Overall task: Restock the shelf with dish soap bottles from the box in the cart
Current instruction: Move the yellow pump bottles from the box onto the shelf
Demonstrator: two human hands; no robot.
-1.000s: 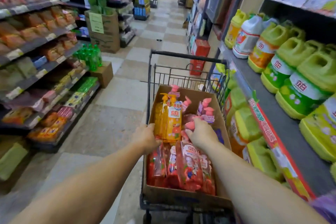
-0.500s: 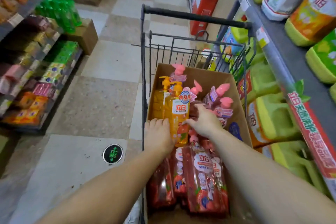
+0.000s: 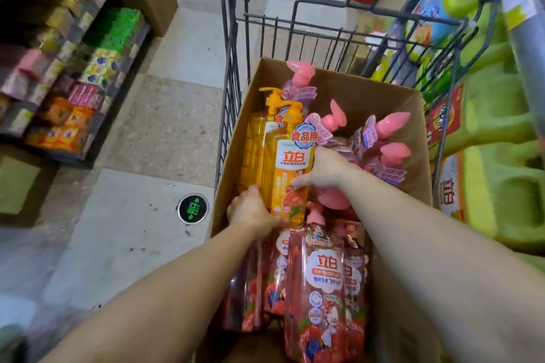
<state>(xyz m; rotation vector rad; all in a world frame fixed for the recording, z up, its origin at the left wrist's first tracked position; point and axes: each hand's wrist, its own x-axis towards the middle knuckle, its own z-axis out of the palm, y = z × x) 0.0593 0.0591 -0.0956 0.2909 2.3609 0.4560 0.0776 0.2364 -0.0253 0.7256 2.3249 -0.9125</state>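
A: Nearest, at six o'clock?
B: Red bottles point(image 3: 323, 289) in the box point(image 3: 413, 132).
A: The hands?
B: Left hand point(image 3: 253, 211) curls around the orange bottle's point(image 3: 287, 174) base; right hand point(image 3: 323, 169) grips its side.
A: Farther, twelve o'clock?
B: The cart's point(image 3: 233, 68) wire wall.

body: two forearms | sleeves: none in view, bare to frame edge | left hand point(image 3: 253, 211), right hand point(image 3: 326, 169): no gloves, rings, watch

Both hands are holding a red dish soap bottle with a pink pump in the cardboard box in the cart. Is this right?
Not quite. In the head view the left hand and right hand hold an orange dish soap bottle with an orange pump, in the cardboard box in the cart.
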